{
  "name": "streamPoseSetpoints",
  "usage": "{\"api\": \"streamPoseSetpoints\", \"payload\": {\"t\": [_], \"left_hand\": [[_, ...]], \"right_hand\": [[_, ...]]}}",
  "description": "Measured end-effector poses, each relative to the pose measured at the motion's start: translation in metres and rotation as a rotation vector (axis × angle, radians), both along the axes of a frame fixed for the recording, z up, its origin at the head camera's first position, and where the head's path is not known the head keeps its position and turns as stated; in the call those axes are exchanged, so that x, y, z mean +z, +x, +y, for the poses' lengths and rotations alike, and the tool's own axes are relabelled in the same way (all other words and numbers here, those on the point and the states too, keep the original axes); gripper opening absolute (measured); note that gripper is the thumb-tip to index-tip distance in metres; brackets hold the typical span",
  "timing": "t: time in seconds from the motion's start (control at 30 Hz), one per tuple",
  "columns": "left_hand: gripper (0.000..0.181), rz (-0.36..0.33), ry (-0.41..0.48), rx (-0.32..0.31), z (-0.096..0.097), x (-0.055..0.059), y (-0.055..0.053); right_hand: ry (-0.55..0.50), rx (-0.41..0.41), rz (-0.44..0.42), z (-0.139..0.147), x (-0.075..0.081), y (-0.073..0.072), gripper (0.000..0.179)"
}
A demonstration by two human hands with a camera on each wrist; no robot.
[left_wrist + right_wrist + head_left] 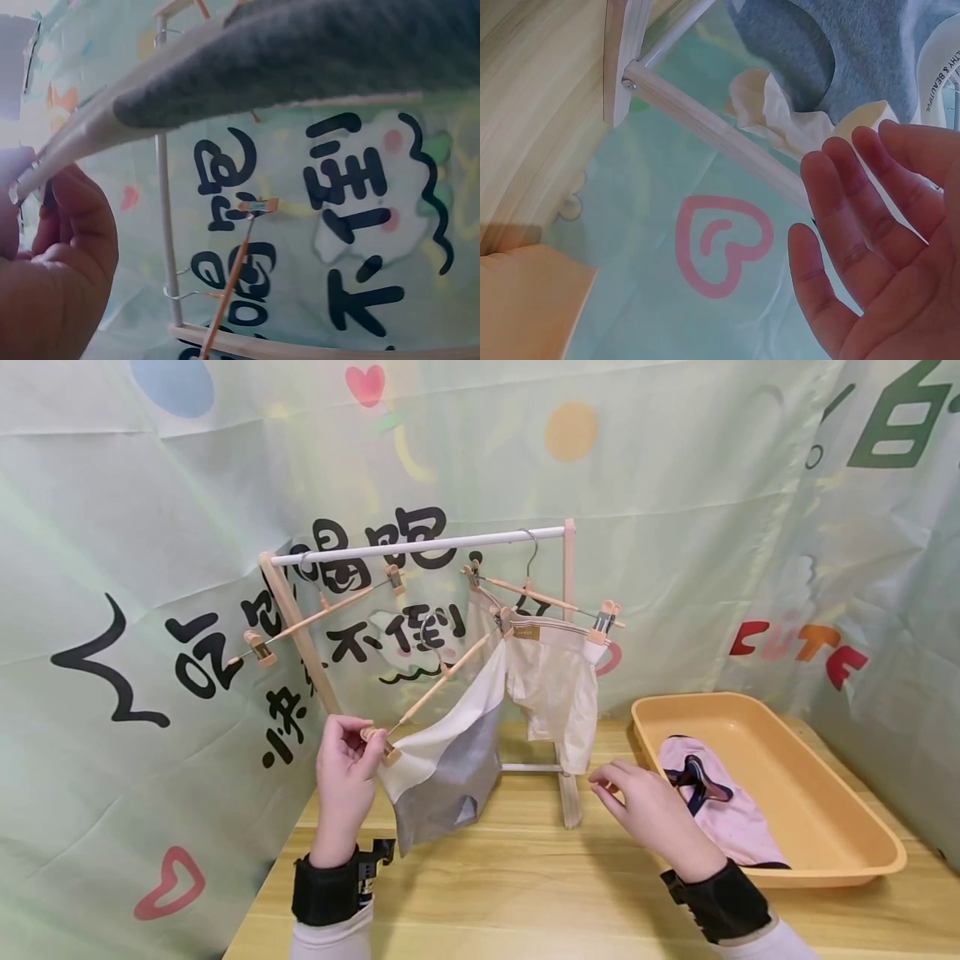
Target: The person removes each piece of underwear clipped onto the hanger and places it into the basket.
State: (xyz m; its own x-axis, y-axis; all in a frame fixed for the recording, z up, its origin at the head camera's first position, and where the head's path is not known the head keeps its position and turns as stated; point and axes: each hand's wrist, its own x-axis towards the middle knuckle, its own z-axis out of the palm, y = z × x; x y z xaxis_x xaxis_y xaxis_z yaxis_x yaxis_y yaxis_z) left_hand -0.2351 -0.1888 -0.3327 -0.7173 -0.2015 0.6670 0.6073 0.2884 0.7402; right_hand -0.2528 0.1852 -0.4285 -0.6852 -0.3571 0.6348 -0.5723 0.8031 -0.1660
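My left hand (348,781) pinches the clip (390,752) at the near end of a wooden clip hanger (442,681). From this hanger hangs a grey-and-cream garment (450,777), slanting up to the far clip. My right hand (648,810) holds nothing, its fingers loosely bent, just right of a pair of cream shorts (558,685). Those shorts hang by clips from another hanger (528,589) on the rack. In the right wrist view, the fingers (847,210) are spread in front of the garments; the left wrist view shows the cloth's edge (262,67) above the left hand.
A small rack (420,545) with a white rail stands on the wooden table (487,893). An unloaded clip hanger (326,608) hangs at its left. At right, a yellow tray (817,777) holds a pink garment (731,806) with dark trim. A printed curtain (675,568) stands behind.
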Motion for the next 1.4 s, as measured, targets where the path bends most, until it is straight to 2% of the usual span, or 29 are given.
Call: {"api": "streamPoseSetpoints", "payload": {"t": [0.23,0.47,0.67,0.87,1.17,1.4], "left_hand": [[0.020,-0.008,0.029,-0.098,-0.003,-0.002,-0.003],[0.027,0.026,0.075,-0.287,-0.003,-0.005,-0.005],[0.022,0.016,0.017,-0.369,-0.003,-0.007,-0.004],[0.018,0.001,-0.021,-0.454,0.000,-0.009,-0.005],[0.018,-0.018,-0.030,-0.503,0.005,-0.014,-0.007],[0.017,-0.031,-0.070,-0.524,0.006,-0.022,-0.010]], "right_hand": [[-0.003,0.003,0.013,0.001,0.000,-0.001,0.008],[-0.038,-0.014,0.013,0.002,0.004,0.000,0.012],[-0.103,-0.052,0.022,0.003,0.008,0.001,0.016],[-0.172,-0.099,0.090,0.005,0.014,0.004,0.018],[-0.305,-0.127,0.162,0.009,0.022,0.006,0.018],[-0.406,-0.143,0.173,0.012,0.025,0.009,0.021]]}}
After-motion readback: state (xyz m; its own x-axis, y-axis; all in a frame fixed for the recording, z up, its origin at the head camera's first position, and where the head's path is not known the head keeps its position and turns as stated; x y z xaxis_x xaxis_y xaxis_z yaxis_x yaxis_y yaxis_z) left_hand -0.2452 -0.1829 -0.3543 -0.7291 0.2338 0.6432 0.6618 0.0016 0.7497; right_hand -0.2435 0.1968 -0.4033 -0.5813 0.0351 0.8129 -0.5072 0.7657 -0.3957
